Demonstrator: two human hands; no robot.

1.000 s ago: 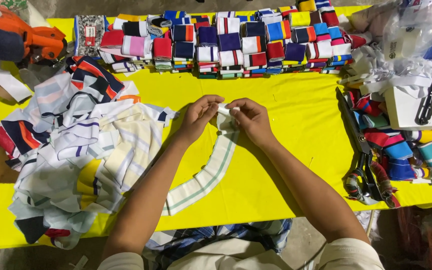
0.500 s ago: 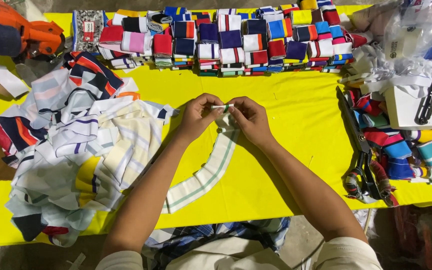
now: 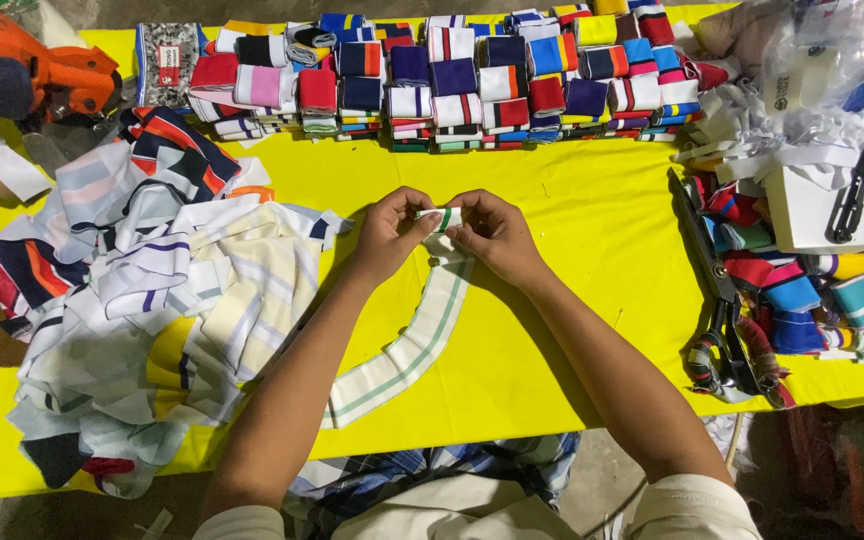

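Cream ribbed strip (image 3: pixel 407 350) with green stripes trails across the yellow surface (image 3: pixel 572 210), its top end pinched in my left grip (image 3: pixel 389 235) and right grip (image 3: pixel 492 233), fingers closed on it just as before. Bare yellow stays open around both; folded stacks (image 3: pixel 452 85) line the far edge, loose collars (image 3: pixel 152 300) lie left, scissors (image 3: pixel 717 320) right.

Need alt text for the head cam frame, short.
Seen from above, a person's left hand and right hand pinch the folded end of a cream knit strip with green stripes over a yellow table. A loose pile of striped fabric pieces lies to the left, rows of folded colourful strips line the far edge, and scissors lie at right.
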